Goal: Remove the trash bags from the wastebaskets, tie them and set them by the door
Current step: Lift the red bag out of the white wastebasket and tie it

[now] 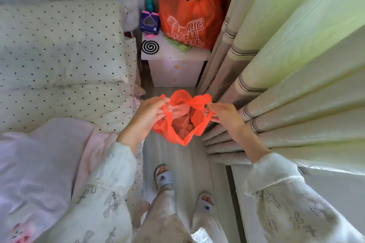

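Holding the small thin orange plastic trash bag up between both hands, I have it hanging in the air over the pale wood-look floor, in the narrow gap between the bed with the polka-dot quilt and the pale green pleated curtain. My left hand pinches one handle loop at the bag's left rim, fingers curled round the film; my right hand pinches the other loop at the right rim in the same way. So each grip is clamped on a handle, and neither is free.

What matters for the tie is how the two loops lie. They run side by side across my view, left to right, with the open mouth of the bag between them and the body of the bag sagging down and towards me below the hands. Both hands sit about level and equally near the mouth, so neither has the shorter reach. As I judge it, the next step is to cross one loop over the other above the mouth. The film looks slack and light, so it could slip from a pinch.

A larger orange printed plastic bag stands on the white bedside surface ahead, well apart from my hands.
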A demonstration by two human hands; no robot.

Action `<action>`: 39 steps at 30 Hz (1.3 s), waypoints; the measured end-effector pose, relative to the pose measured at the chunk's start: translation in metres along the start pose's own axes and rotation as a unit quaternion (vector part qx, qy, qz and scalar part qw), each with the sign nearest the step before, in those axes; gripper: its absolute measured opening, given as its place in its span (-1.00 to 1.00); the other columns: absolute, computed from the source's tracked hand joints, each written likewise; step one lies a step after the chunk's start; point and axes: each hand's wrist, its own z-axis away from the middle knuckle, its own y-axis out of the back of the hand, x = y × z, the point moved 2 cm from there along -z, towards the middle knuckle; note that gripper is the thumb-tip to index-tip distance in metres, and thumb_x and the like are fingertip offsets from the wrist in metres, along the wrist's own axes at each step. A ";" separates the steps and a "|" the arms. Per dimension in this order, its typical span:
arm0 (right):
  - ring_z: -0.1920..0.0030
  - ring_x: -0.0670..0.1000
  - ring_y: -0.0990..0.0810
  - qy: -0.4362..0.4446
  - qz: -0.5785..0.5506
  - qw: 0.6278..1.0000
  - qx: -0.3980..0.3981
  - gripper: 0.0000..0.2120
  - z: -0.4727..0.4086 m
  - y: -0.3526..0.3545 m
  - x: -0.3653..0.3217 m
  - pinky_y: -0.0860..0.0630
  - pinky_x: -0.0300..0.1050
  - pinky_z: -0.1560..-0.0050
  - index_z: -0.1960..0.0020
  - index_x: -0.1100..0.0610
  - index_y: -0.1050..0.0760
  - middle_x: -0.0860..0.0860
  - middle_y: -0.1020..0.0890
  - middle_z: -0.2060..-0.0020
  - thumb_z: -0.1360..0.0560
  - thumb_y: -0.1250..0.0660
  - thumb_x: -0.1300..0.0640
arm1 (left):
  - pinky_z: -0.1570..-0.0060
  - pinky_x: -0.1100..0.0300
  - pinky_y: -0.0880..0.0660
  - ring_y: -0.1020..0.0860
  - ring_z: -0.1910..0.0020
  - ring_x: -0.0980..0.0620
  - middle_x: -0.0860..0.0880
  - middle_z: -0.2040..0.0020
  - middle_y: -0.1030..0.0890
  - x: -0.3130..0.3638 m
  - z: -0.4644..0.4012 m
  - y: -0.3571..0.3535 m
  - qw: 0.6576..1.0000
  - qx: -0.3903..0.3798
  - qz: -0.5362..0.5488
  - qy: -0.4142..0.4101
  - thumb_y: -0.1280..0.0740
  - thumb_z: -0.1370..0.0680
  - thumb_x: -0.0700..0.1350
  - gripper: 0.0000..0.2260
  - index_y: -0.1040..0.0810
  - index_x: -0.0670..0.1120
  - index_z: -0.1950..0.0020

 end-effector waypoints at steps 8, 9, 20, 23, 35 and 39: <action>0.19 0.03 -0.44 0.069 0.090 0.991 -0.078 -0.71 0.067 0.020 0.049 -0.48 0.13 -0.07 0.30 0.19 -0.51 0.14 -0.51 0.28 -0.44 -0.25 -0.02 | 0.03 0.29 -0.46 -0.56 0.15 0.04 -0.07 0.18 -0.56 -0.050 0.085 -0.021 0.998 0.023 -0.041 -0.045 -0.21 -0.55 -0.14 -0.89 -0.52 -0.03 0.10; 0.18 0.03 -0.44 0.066 0.096 0.989 -0.089 -0.71 0.073 0.024 0.061 -0.48 0.19 -0.12 0.30 0.18 -0.52 0.14 -0.51 0.26 -0.42 -0.25 -0.04 | -0.01 0.27 -0.46 -0.56 0.12 0.02 -0.07 0.16 -0.56 -0.064 0.095 -0.024 0.997 0.028 -0.045 -0.047 -0.21 -0.55 -0.14 -0.89 -0.53 -0.03 0.08; 0.12 0.05 -0.44 0.075 0.082 0.986 -0.127 -0.86 0.100 0.048 0.179 -0.38 -0.05 0.04 0.07 0.24 -0.60 0.13 -0.51 0.18 -0.50 -0.29 0.20 | 0.04 0.25 -0.45 -0.53 0.06 0.13 0.02 0.07 -0.57 -0.199 0.141 -0.044 0.995 0.088 -0.035 -0.031 -0.21 -0.56 -0.17 -0.86 -0.53 -0.01 -0.04; 0.13 0.08 -0.47 0.108 0.079 0.986 -0.105 -0.80 0.093 0.045 0.224 -0.41 -0.13 0.10 -0.01 0.46 -0.54 0.17 -0.51 0.16 -0.49 -0.27 0.32 | -0.11 0.21 -0.40 -0.50 -0.02 0.17 0.06 0.02 -0.57 -0.240 0.126 -0.044 0.994 0.102 -0.029 -0.023 -0.24 -0.54 -0.19 -0.85 -0.56 -0.04 -0.04; -0.30 -0.06 -0.40 0.187 0.086 0.977 -0.056 -0.80 -0.017 0.003 0.436 -0.28 -0.26 -0.41 -0.08 0.33 -0.56 -0.03 -0.39 -0.21 -0.47 -0.33 0.30 | 0.09 0.56 -0.40 -0.55 0.14 0.37 0.04 0.02 -0.63 -0.439 -0.004 -0.029 0.988 0.041 -0.113 -0.101 -0.30 -0.50 -0.20 -0.87 -0.57 -0.19 0.00; -0.34 0.06 -0.42 0.239 0.092 0.966 -0.035 -0.85 -0.067 0.003 0.477 -0.26 0.07 -0.44 -0.02 0.26 -0.60 -0.01 -0.41 -0.26 -0.46 -0.35 0.28 | 0.12 0.54 -0.42 -0.55 0.21 0.35 -0.02 0.11 -0.60 -0.468 -0.050 -0.037 0.979 0.025 -0.091 -0.181 -0.28 -0.50 -0.29 -0.94 -0.50 -0.16 0.07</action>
